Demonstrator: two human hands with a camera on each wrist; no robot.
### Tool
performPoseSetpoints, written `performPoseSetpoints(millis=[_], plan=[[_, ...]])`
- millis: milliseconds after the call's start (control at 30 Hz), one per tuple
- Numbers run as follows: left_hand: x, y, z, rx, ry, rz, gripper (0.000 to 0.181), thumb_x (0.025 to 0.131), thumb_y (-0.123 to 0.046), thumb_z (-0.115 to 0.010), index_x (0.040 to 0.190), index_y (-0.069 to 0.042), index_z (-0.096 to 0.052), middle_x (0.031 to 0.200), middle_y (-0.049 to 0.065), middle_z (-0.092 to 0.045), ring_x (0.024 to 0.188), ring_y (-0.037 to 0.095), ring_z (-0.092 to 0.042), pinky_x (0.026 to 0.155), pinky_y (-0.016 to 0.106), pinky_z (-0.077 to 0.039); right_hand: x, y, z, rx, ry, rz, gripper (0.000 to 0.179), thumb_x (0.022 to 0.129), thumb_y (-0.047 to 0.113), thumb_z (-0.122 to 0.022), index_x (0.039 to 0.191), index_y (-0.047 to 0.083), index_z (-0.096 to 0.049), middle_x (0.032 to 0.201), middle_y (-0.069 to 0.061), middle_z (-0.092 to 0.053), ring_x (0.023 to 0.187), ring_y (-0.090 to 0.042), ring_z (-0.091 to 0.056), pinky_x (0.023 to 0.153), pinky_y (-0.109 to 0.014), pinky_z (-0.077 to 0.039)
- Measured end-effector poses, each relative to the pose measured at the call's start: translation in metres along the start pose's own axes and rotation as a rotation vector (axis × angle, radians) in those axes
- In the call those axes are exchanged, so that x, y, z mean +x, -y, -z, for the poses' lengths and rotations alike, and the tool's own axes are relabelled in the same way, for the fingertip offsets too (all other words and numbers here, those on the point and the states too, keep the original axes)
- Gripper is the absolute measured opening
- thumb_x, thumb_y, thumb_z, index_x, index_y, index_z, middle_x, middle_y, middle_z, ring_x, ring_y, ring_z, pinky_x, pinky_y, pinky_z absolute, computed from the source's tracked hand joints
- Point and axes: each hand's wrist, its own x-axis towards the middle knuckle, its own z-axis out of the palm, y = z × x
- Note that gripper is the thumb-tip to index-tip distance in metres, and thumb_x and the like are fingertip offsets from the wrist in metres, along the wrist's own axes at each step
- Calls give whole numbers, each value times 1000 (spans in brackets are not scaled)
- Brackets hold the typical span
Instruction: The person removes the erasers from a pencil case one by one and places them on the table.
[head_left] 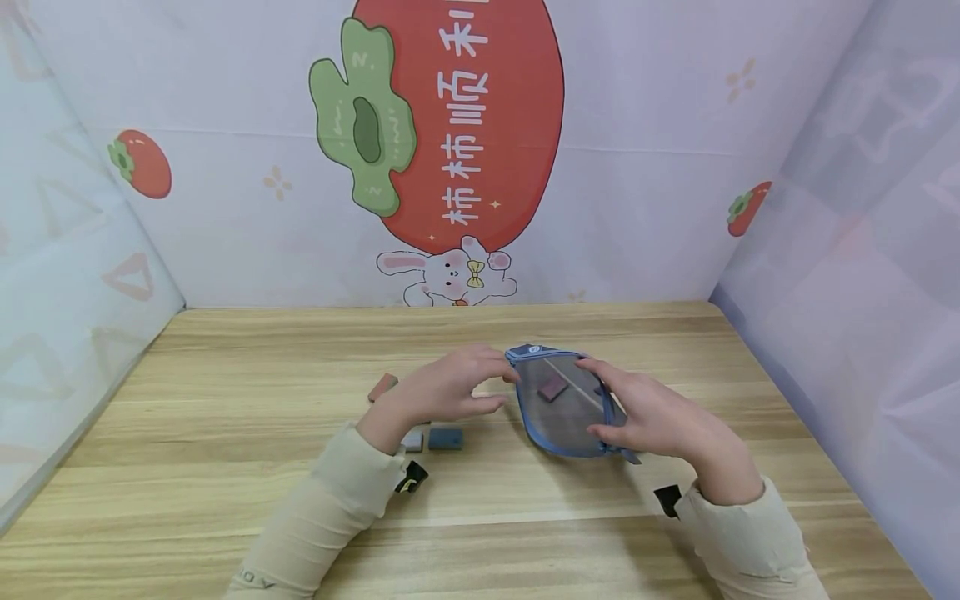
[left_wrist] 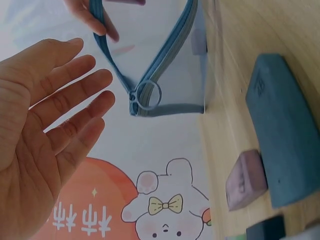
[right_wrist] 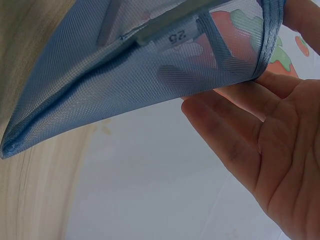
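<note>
A see-through mesh zip pouch (head_left: pixel 536 417) with blue trim stands tilted on the table. My right hand (head_left: pixel 660 417) grips its right side; in the right wrist view, the fingers (right_wrist: pixel 225 125) lie along the mesh (right_wrist: pixel 125 85). My left hand (head_left: pixel 457 383) is beside the pouch's left edge, its fingers relaxed and holding nothing. In the left wrist view, a gap separates those fingers (left_wrist: pixel 95 80) from the zipper's ring pull (left_wrist: pixel 149 95). A dark reddish block (head_left: pixel 553 387) shows through the mesh, along with a thin pale stick (head_left: pixel 573 382).
Left of the pouch lie a teal block (head_left: pixel 446 439), a pale block (head_left: pixel 412 441) and a reddish block (head_left: pixel 383 387), partly near my left forearm. A mauve block (left_wrist: pixel 246 181) also shows in the left wrist view. A printed cloth wall (head_left: pixel 637 225) rises behind the table.
</note>
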Motion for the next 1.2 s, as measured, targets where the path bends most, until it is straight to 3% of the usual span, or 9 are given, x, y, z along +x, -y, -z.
performPoseSetpoints(millis=[267,500,867,1200], plan=[[12,-2,-11,-29,42,-17,27,95,-20,-66,119,-8,-68,119,6,-69,114,17,-60,104,33,-48,0,0,0,-11,-3,10,80,86,20,-76,151,1,-33,131,-21,-62,111,-30,-65,90,-47,-52],[20,-2,-19,-45,70,-14,31,95,-21,-67,122,-7,-67,121,2,-68,117,16,-59,105,31,-47,-1,1,0,-15,-10,22,80,86,20,-76,150,-1,-33,132,-22,-61,106,-28,-65,87,-45,-52],[40,-7,-30,-61,119,-73,30,97,-21,-64,122,-6,-66,120,3,-69,115,15,-60,104,29,-47,0,1,-1,-14,-23,28,79,86,21,-76,150,1,-34,130,-17,-62,103,-22,-64,86,-41,-52],[53,-10,-39,-42,209,5,34,97,-22,-63,128,-7,-63,127,4,-66,116,14,-61,103,27,-47,1,2,-2,-21,-21,27,79,86,20,-76,150,1,-34,131,-19,-61,101,-22,-63,86,-41,-51]])
